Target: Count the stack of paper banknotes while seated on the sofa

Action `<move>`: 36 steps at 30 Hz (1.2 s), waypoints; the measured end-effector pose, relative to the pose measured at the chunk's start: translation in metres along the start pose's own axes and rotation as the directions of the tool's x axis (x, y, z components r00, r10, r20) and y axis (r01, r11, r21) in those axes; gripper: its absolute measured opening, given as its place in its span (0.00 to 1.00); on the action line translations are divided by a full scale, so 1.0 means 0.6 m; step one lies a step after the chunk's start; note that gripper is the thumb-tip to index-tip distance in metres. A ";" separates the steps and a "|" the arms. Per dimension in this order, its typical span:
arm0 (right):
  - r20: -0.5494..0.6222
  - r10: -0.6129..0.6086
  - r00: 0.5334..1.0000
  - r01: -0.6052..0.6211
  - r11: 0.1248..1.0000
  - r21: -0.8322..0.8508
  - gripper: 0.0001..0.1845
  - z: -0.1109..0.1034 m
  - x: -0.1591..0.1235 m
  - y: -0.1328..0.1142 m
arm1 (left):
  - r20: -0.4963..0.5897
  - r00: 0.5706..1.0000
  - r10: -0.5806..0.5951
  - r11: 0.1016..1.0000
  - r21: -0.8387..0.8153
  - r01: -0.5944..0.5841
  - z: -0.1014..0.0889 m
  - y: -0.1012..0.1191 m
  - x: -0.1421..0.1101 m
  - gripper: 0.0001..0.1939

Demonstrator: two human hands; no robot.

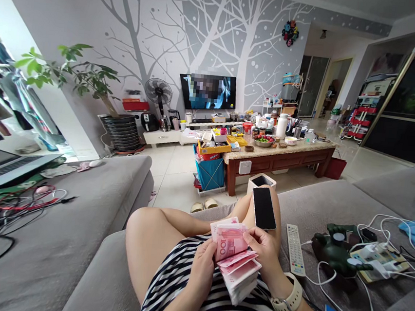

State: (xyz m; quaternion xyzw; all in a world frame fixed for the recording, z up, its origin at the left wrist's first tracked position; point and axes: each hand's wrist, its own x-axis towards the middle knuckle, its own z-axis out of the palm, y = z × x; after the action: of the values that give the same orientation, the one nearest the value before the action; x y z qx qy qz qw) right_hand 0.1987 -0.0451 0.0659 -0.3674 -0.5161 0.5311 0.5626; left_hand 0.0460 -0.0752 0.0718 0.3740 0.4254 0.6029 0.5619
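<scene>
A thick stack of pink 100 banknotes (231, 243) is fanned out above my lap, over a striped garment (170, 269). My left hand (203, 262) grips the stack along its left edge. On the right, my right hand (262, 246) pinches the upper right corner of the top notes between thumb and fingers. Several notes in the middle stand bent apart from the thicker pile under them. A black-screened smartphone (263, 208) lies on my right leg, just beyond the notes. There is a pale watch (287, 297) on my right wrist.
A remote control (296, 249), a dark green figure-like device (340, 249) and a power strip (379, 260) with white cables lie on the sofa at right. At left are a laptop (8, 168) and tangled cables (14, 215). Ahead stands a loaded coffee table (280, 157).
</scene>
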 end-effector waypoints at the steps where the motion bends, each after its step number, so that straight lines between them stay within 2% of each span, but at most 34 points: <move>1: -0.001 -0.003 1.000 0.003 1.000 0.003 0.19 0.000 0.000 0.000 | 0.006 1.000 0.000 1.000 -0.005 0.000 0.000 -0.001 0.000 0.10; 10: -0.028 -0.008 1.000 0.010 0.998 0.068 0.17 0.001 0.001 0.001 | -0.038 0.999 0.013 1.000 0.000 -0.013 0.003 0.004 -0.002 0.10; 21: 0.055 -0.054 0.997 0.049 0.995 0.082 0.14 0.001 -0.013 -0.020 | -0.071 0.996 0.045 0.996 0.082 -0.039 0.007 0.011 -0.008 0.11; 32: 0.100 -0.020 0.995 -0.002 0.976 0.219 0.12 0.004 -0.018 -0.023 | -0.083 0.996 0.019 1.000 0.000 -0.019 0.002 0.000 -0.003 0.13; 36: 0.103 -0.015 0.995 -0.006 0.980 0.197 0.12 0.005 -0.018 -0.024 | -0.089 0.996 0.000 0.999 -0.052 -0.004 -0.001 -0.007 0.000 0.12</move>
State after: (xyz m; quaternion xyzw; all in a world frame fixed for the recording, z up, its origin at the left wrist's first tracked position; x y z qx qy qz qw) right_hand 0.2002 -0.0584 0.0781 -0.2807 -0.4904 0.5967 0.5698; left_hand 0.0470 -0.0749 0.0677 0.3324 0.4336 0.6304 0.5515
